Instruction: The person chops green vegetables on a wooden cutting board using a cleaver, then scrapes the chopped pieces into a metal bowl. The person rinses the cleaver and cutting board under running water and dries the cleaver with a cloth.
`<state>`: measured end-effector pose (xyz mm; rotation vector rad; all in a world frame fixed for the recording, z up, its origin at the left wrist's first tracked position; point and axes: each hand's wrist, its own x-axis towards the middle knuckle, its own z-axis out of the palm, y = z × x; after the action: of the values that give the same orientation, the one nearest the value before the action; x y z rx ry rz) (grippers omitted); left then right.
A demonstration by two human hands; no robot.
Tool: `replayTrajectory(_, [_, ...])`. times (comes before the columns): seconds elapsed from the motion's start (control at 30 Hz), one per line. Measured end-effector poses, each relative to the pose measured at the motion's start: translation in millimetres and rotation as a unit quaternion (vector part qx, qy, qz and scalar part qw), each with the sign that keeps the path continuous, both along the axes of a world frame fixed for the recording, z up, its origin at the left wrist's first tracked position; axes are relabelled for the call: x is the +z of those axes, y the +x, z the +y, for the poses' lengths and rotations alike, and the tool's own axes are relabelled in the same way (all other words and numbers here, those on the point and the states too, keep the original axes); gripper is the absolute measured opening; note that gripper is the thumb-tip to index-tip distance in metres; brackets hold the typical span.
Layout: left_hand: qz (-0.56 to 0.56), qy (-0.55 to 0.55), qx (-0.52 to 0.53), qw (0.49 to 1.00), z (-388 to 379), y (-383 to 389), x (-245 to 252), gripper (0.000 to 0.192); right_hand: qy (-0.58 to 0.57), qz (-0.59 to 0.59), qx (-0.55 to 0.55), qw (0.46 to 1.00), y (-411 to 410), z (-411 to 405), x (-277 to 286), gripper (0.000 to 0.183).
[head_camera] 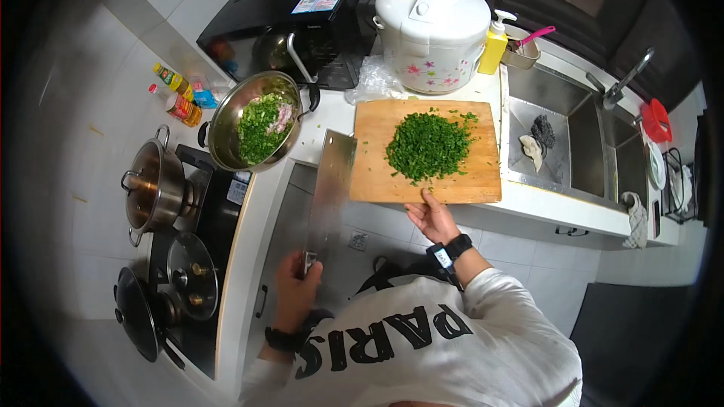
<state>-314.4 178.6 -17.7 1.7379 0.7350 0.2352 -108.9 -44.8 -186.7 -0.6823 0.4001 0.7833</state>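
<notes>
My left hand [297, 288] grips the handle of a metal cleaver [331, 186]. Its broad blade points away from me, over the counter's front edge and beside the board. My right hand [434, 219] holds the near edge of a wooden cutting board [370, 169], thumb on top and fingers underneath. A mound of finely chopped green herbs [428, 144] lies on the board, with loose bits scattered around it. Left of the board, a steel pot [223, 124] contains chopped greens [257, 135] and pale pink minced meat [281, 118].
A white rice cooker [432, 28] and a black microwave [283, 28] stand behind. At right is a steel sink [537, 107]. The stove [220, 226] at left bears a lidded pot [155, 186], a glass lid [192, 274] and a covered wok [136, 314]. Bottles [184, 110] stand near the wall.
</notes>
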Motion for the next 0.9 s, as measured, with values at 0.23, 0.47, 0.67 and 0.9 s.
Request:
replayTrajectory(0.23, [0.019, -0.036, -0.007, 0.999, 13, -25, 1, 0.023, -0.013, -0.024, -0.057, 0.998, -50, -54, 1, 0.03])
replayTrajectory(0.47, [-0.064, -0.073, 0.005, 0.995, -5, -18, -2, 0.021, 0.135, -0.033, -0.14, 0.98, -43, -49, -17, 0.029])
replayTrajectory(0.67, [-0.059, -0.082, 0.08, 0.992, -22, -35, 10, 0.019, 0.114, -0.076, -0.119, 0.983, -53, -64, 5, 0.04])
replayTrajectory(0.9, [-0.07, -0.033, 0.158, 0.984, -23, -67, 27, 0.016, 0.048, -0.106, -0.005, 0.993, -67, -98, 68, 0.043])
